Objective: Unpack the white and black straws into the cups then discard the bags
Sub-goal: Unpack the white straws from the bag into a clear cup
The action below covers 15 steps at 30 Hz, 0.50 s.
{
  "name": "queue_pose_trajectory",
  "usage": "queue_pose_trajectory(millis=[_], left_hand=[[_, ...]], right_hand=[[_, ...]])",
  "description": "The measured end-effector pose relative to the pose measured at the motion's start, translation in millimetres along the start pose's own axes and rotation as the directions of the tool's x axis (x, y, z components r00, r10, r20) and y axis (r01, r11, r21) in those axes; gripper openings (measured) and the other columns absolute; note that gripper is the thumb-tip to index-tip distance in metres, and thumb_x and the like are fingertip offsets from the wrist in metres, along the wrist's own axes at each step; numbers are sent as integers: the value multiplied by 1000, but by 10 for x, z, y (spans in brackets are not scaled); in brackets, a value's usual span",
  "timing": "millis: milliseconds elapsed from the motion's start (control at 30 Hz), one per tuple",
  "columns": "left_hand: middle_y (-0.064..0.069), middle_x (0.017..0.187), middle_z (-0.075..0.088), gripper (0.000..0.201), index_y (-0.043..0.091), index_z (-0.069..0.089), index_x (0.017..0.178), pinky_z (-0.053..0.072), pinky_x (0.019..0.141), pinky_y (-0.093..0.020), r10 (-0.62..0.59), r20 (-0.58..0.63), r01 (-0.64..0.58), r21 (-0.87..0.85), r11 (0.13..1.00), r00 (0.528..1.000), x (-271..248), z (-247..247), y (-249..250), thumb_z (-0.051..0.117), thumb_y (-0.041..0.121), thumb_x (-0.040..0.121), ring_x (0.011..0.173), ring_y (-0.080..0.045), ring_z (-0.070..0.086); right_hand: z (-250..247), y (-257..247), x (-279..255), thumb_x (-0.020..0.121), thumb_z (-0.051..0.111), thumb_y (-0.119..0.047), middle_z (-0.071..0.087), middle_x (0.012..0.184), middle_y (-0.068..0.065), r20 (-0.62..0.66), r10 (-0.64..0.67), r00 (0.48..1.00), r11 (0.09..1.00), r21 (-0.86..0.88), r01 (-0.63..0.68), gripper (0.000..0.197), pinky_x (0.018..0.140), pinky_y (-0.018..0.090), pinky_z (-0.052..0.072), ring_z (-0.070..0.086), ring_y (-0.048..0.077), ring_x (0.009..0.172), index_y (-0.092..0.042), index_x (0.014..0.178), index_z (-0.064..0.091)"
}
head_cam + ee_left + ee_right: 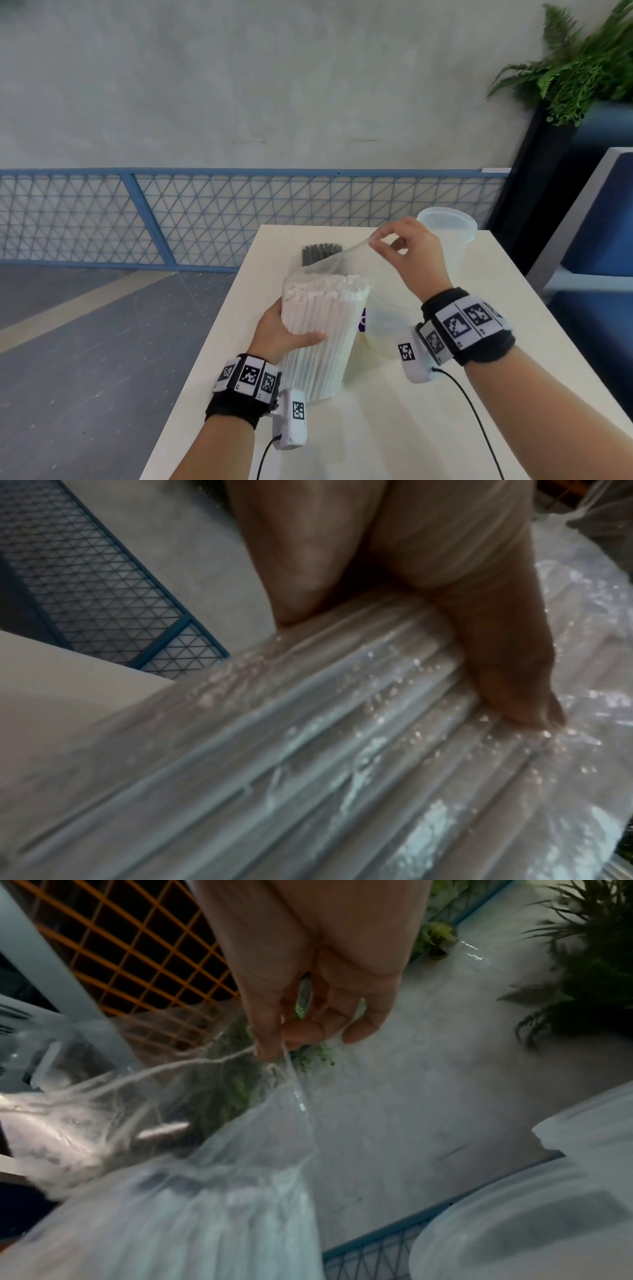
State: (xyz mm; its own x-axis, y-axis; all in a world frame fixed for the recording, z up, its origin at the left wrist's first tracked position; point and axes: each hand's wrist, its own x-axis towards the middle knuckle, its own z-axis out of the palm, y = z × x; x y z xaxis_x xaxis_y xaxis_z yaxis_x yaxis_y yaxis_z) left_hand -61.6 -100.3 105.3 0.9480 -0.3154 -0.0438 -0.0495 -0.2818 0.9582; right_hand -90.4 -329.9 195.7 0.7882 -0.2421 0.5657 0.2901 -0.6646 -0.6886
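A thick bundle of white straws [318, 339] in a clear plastic bag [339, 262] stands tilted on the cream table [394, 428]. My left hand [281, 334] grips the bundle from its left side, thumb across the front; the left wrist view shows that thumb [507, 674] pressing the wrapped straws [308, 764]. My right hand [407, 251] pinches the bag's loose top edge and holds it up to the right; the bag [212, 1123] hangs from those fingertips [274, 1045]. Black straws [320, 253] lie behind the bundle. One clear cup [447, 236] stands at the far right, another [387, 329] beside the bundle.
A blue mesh fence [205, 219] runs behind the table along a grey wall. A fern [579, 68] in a dark planter stands at the back right, beside a blue and grey seat [596, 219]. Grey floor lies to the table's left. Cables trail from both wrist cameras.
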Motion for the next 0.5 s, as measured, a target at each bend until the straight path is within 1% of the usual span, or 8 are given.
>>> queue_pose_trajectory(millis=[133, 167, 233, 267, 333, 400, 467, 500], left_hand=[[18, 97, 60, 68, 27, 50, 106, 48, 76, -8, 20, 34, -20, 27, 999, 999, -18, 13, 21, 88, 9, 54, 90, 11, 54], [18, 97, 60, 68, 27, 49, 107, 48, 76, -8, 23, 36, -24, 32, 999, 999, -18, 18, 24, 89, 9, 54, 90, 10, 54], [18, 97, 60, 68, 25, 50, 107, 46, 73, -7, 27, 18, -27, 35, 999, 999, -10, 22, 22, 89, 10, 53, 91, 8, 55], [17, 96, 60, 67, 25, 50, 106, 45, 70, -7, 24, -5, -24, 33, 999, 1000, -1, 20, 22, 89, 11, 53, 90, 5, 55], [17, 94, 60, 64, 24, 51, 104, 42, 68, -8, 15, -47, -13, 26, 1000, 999, 12, 16, 27, 89, 13, 53, 89, 0, 56], [18, 92, 59, 62, 25, 51, 102, 42, 65, -7, 23, -69, -21, 28, 999, 997, 25, 6, 35, 89, 12, 54, 87, 2, 55], [18, 91, 58, 61, 24, 51, 101, 43, 61, -4, 40, -72, -37, 38, 999, 997, 23, 12, 52, 88, 9, 55, 86, 8, 53], [18, 91, 59, 62, 24, 52, 102, 44, 61, -4, 49, -69, -45, 47, 998, 996, 22, 24, 57, 88, 10, 55, 86, 9, 53]], right_hand=[[54, 29, 147, 82, 69, -16, 62, 99, 3, -18, 114, 993, 992, -43, -115, 11, 63, 3, 41, 58, 9, 56, -20, 78, 60], [74, 26, 161, 82, 69, -16, 61, 105, 5, -24, 148, 989, 988, -33, -149, 9, 63, 3, 42, 58, 4, 55, -19, 83, 61], [90, 2, 119, 78, 73, -17, 54, 112, 2, -114, 176, 978, 983, -22, -180, 30, 64, 2, 41, 54, -1, 58, -15, 105, 58], [92, -27, 64, 77, 74, -18, 51, 109, -1, -184, 143, 972, 988, -22, -150, 39, 65, 2, 39, 51, 0, 60, -14, 110, 55], [96, -161, -111, 78, 72, -17, 54, 96, -4, -242, 0, 970, 1000, -16, -4, 30, 66, 3, 38, 48, 8, 60, -12, 103, 56], [170, -212, -301, 81, 67, -22, 61, 86, -4, -60, -136, 989, 990, -39, 134, 17, 74, 11, 43, 54, 9, 68, -12, 94, 61], [273, -152, -431, 81, 59, -41, 64, 103, -3, 216, -135, 967, 963, -203, 180, 36, 95, 32, 42, 59, 15, 94, -17, 107, 62], [311, -116, -468, 81, 57, -48, 60, 117, -3, 311, -85, 947, 939, -292, 180, 46, 105, 40, 31, 55, 17, 110, -20, 118, 58]])
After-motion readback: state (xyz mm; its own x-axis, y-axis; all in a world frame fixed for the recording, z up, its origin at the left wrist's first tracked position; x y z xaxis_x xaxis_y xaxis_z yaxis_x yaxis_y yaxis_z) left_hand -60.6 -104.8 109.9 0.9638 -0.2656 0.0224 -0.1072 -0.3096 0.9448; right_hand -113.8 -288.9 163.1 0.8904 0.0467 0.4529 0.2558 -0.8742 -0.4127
